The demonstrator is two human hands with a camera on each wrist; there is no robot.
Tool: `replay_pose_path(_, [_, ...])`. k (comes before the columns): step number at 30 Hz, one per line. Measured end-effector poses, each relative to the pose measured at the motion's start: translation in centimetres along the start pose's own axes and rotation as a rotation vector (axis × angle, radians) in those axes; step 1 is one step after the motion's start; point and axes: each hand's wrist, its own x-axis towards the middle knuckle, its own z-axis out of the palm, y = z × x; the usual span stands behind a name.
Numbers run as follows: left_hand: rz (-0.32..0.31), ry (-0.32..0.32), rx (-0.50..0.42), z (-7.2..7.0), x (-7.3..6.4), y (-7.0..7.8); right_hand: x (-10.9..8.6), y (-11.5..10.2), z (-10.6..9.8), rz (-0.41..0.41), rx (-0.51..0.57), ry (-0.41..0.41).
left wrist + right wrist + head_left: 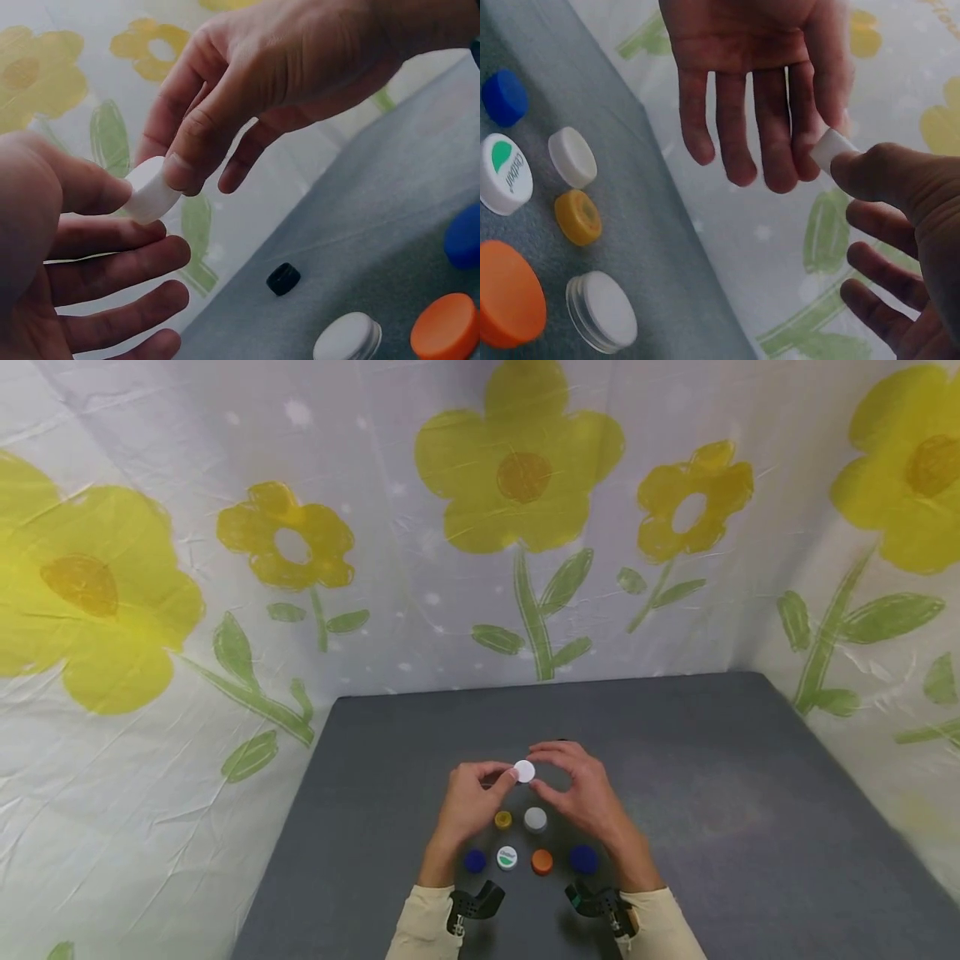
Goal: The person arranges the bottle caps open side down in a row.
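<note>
Above the table, between both hands, is a round white bottle cap [524,771], its flat top showing in the head view. My left hand [471,802] pinches the cap's left side with thumb and forefinger. From the other side, the thumb and forefinger of my right hand [585,789] pinch its edge. In the left wrist view both thumbs lie against the cap [152,191], the left hand's lower fingers spread apart. The right wrist view shows the cap [831,151] edge-on at the right thumb, left fingers pointing down beside it.
Nearer me lie a yellow cap [503,819], a ridged white cap [536,819], two blue caps [475,861], a white cap with a green mark [507,857] and an orange cap [542,862]. Another white cap [573,157] and a black cap [283,279] lie on the dark table [390,827].
</note>
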Motion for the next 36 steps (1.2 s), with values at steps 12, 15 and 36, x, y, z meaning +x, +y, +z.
replay_pose_path(12, [0.217, -0.032, 0.133, 1.1, 0.9, 1.5, -0.3, 0.6, -2.2, 0.075, -0.053, -0.004])
replay_pose_path(15, [0.270, -0.018, 0.205, 1.4, 1.1, 1.8, -0.4, 0.6, -2.8, 0.080, -0.053, -0.018])
replay_pose_path(36, [0.324, -0.175, 0.633, 7.0, 1.5, -0.2, -4.6, 3.9, -2.9, 0.157, -0.225, -0.165])
